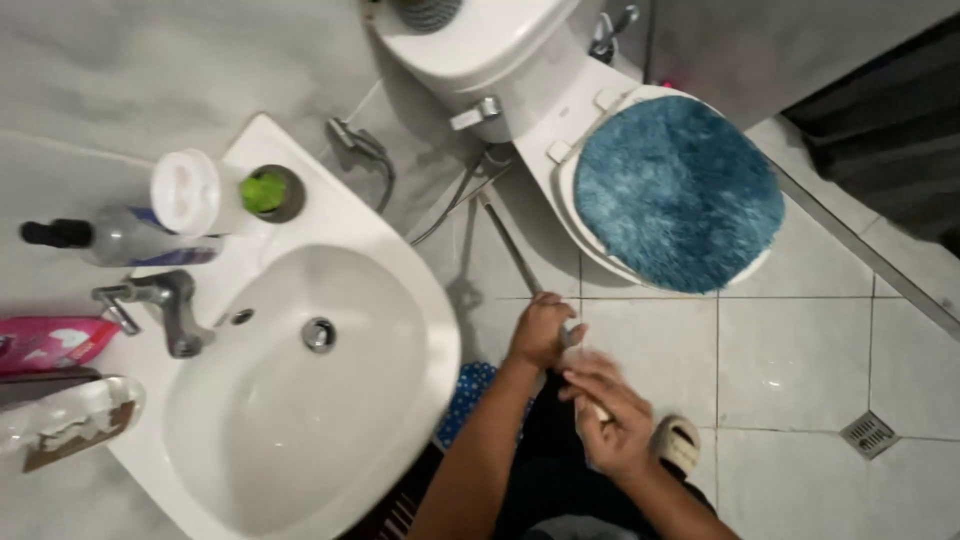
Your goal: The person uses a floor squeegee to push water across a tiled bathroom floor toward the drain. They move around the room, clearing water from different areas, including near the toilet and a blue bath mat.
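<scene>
- left hand [541, 331] is clamped round the top of a long thin metal handle [510, 247], prob a mop or brush, leaning from the floor near the toilet [560, 130]
- right hand [610, 425] is blurry, fingers curled on smth small and pale just under it, can't tell what
- looks like prep only imo, sink [300, 400] dry, floor tiles [800, 370] untouched

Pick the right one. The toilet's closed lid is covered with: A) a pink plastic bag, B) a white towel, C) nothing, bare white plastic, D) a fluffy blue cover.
D: the toilet lid wears a shaggy blue cover, with only the white rim of the toilet showing around it.
</scene>
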